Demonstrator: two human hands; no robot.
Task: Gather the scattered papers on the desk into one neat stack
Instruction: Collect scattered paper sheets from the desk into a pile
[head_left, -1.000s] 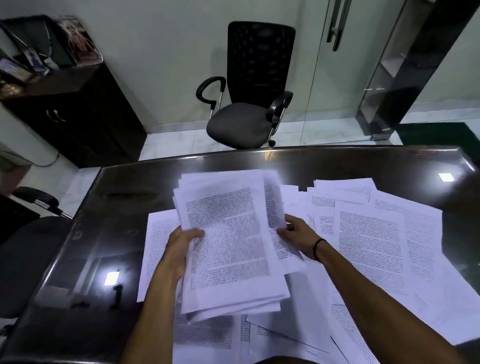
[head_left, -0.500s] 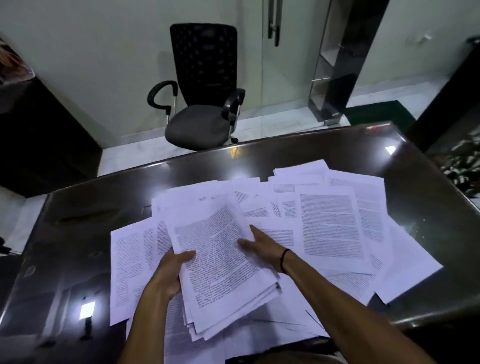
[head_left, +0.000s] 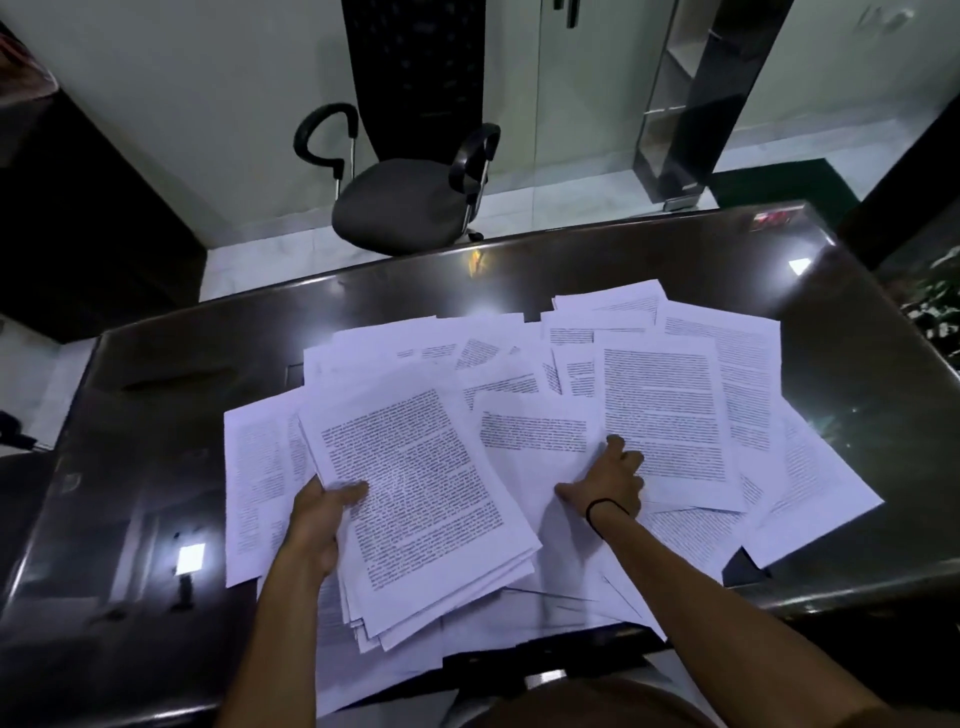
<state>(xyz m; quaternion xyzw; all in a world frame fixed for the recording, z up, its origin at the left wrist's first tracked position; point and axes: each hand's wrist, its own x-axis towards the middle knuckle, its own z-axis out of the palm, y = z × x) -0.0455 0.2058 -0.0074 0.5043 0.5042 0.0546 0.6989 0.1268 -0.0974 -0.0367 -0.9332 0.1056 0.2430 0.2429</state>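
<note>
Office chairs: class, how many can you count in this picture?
1. A black office chair with a mesh back and grey seat stands on the floor beyond the far edge of the dark glossy desk. Others may sit outside the frame.

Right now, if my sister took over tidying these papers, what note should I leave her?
Left hand: grips the gathered bundle at its left edge, thumb on top.
Right hand: fingers spread on a loose sheet beside the bundle.
Loose papers lie fanned over the right and far side of the desk; more lie under the bundle.
Done: part gathered, edges uneven.
Left: collect the rest, square the stack.
</note>
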